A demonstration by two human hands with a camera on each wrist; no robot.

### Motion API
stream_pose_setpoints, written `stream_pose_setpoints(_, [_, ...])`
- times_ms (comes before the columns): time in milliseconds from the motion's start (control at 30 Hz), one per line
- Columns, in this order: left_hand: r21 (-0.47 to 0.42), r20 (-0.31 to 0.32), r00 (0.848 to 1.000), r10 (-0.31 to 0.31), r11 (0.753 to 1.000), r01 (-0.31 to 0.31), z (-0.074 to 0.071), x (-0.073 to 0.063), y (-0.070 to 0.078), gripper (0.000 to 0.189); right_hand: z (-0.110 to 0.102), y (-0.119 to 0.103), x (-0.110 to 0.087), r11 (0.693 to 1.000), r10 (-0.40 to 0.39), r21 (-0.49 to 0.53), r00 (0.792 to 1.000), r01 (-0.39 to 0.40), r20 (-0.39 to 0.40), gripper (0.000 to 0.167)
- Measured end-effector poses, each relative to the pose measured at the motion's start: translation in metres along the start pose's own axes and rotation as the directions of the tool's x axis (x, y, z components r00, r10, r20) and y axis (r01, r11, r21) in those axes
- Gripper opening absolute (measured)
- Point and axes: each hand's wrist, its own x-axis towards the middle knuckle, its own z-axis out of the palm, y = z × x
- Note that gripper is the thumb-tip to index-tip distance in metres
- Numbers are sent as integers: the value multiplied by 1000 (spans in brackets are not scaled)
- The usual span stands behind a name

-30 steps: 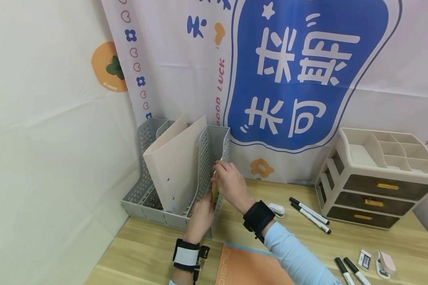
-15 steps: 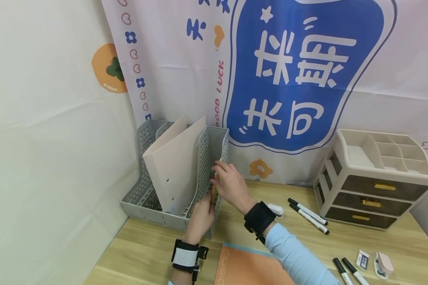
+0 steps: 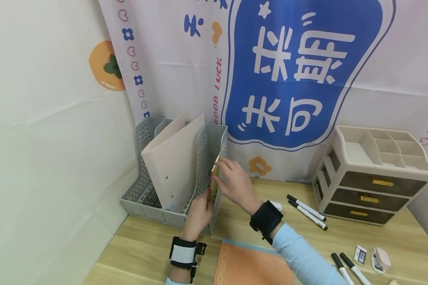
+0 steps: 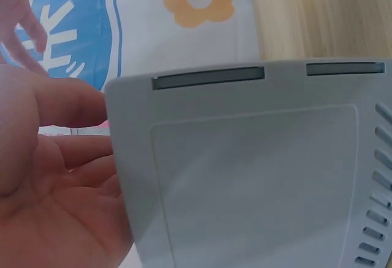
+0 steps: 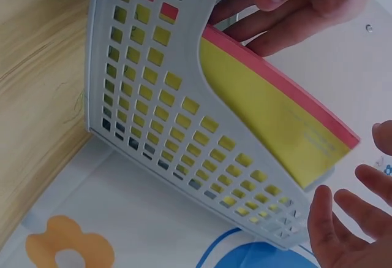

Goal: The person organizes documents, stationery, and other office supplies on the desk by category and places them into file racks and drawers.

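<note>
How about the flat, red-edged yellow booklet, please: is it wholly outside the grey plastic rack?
No, the booklet shows yellow through the square holes of the rack.

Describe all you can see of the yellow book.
The yellow book is thin, apparently paper, with a red strip along one edge and illegible print. It stands on edge in the right slot of the rack, showing through its holes. The left hand seems to touch the red edge; the right hand is close, contact unclear.
</note>
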Motion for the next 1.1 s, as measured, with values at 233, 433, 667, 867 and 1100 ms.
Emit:
stream_pose_setpoints(233, [32,-56,998,9,999,-7,-11,-2,4,47,-22,5,-21,1000,17,-26,1000,-17,2,42])
stream_pose_setpoints(433, [-23,-95,995,14,1000,-17,-27,-6,18,47,-44,9,-61,997,71,-37,994,-67,89,47])
stream_pose_setpoints(667, [23,-127,978,163,987,-161,-29,-14,38,48,-67,20,-124,977,209,-85,946,-194,246,63])
stream_pose_setpoints(867, [47,26,973,229,972,-231,-21,-19,53,57,-84,25,-169,946,321,-95,855,-310,407,74])
stream_pose_setpoints(1100, [42,361,912,195,974,-225,-4,-22,56,57,-92,24,-198,881,434,-123,674,-458,599,77])
